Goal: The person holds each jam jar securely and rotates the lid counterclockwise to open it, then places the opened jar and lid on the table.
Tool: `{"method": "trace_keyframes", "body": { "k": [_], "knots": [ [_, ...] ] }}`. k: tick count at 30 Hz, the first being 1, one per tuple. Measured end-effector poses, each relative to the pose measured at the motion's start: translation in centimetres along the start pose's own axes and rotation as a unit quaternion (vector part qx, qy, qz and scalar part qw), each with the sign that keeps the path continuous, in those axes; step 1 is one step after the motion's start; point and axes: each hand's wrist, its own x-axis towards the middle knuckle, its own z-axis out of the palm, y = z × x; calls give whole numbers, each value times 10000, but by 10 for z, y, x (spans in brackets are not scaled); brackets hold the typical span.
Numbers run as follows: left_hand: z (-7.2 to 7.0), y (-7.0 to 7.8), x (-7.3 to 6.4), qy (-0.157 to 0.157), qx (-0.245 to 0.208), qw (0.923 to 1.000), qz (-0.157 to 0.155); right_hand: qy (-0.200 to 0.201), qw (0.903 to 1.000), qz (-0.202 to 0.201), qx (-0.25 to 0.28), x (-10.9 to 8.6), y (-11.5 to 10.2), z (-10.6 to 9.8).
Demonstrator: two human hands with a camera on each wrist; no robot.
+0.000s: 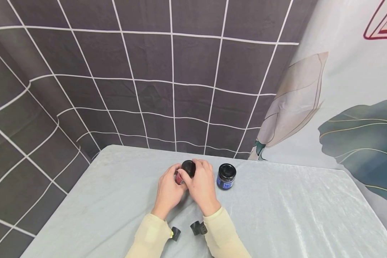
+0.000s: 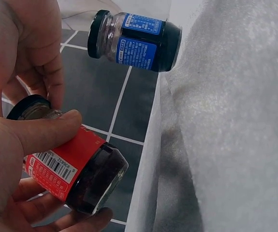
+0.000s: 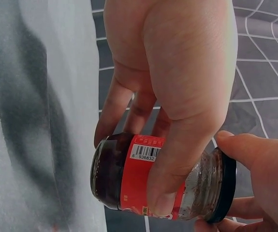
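A glass jar with a red label [image 2: 64,166] and a black lid [image 1: 188,167] is held tilted between both hands, its base apart from the cloth in the left wrist view. Dark contents fill its lower part. My left hand [image 1: 168,190] grips the jar's body, thumb across the label and fingers round the far side. At the other end, my right hand [image 1: 201,184] grasps the lid, with fingers and thumb round its rim in the right wrist view. The lid sits on the jar; whether it is loose cannot be told.
A second jar with a blue label [image 1: 225,184] and black lid stands upright on the cloth-covered table [image 1: 277,208], just right of my right hand. Behind the table hangs a dark curtain with white grid lines [image 1: 193,96]. A leaf-patterned curtain [image 1: 309,143] hangs at the right.
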Motion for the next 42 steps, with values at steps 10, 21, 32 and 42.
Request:
{"method": "trace_keyframes", "body": {
  "k": [10,21,32,42],
  "knots": [
    [1,0,0,21,23,10000,22,-38,9999,-98,-28,1,1,-1],
    [2,-2,0,116,46,9998,172,-125,9998,-127,-2,3,2,-3],
    [2,-1,0,172,64,9995,273,-207,9997,-97,-7,4,3,-3],
    [5,-2,-2,119,110,9994,300,-179,9998,-105,-18,4,5,-3]
  ]
}}
